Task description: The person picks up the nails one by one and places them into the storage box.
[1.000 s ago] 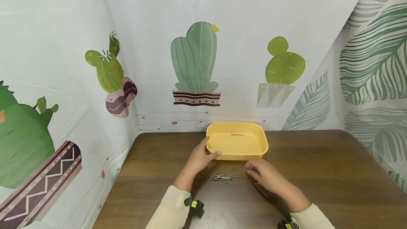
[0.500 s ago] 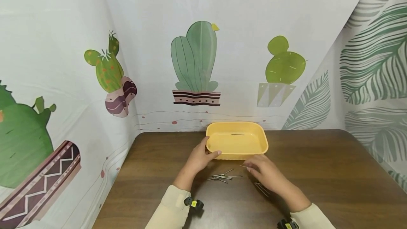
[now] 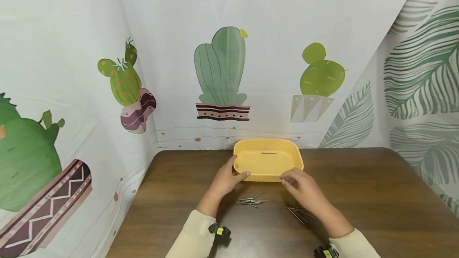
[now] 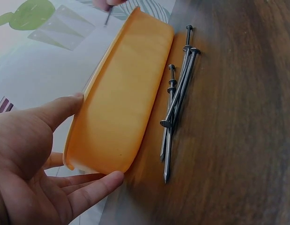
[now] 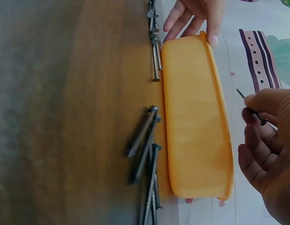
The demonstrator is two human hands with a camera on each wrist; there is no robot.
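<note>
A yellow plastic tray [image 3: 263,178] stands at the table's back edge with one nail [image 3: 269,153] lying inside. My left hand [image 3: 226,179] grips its left end, thumb over the rim and fingers along the side. Between thumb and fingertips, my right hand [image 3: 304,186] pinches a thin dark nail [image 5: 262,121], its pointed tip sticking out in the right wrist view. In the head view that hand overlaps the tray's front right rim, and the nail is mostly hidden. Several loose nails [image 3: 251,201] lie crossed in front of the tray.
A second group of nails [image 3: 297,215] lies on the brown wooden table [image 3: 358,194], below my right hand. Behind the table hangs a white cloth [image 3: 172,71] printed with cacti and leaves. Black wrist cameras are strapped at both sleeves.
My right hand has risen with the nail from above the table to the tray's front right rim, uncovering more of the right-hand nails. My left hand keeps its hold on the tray.
</note>
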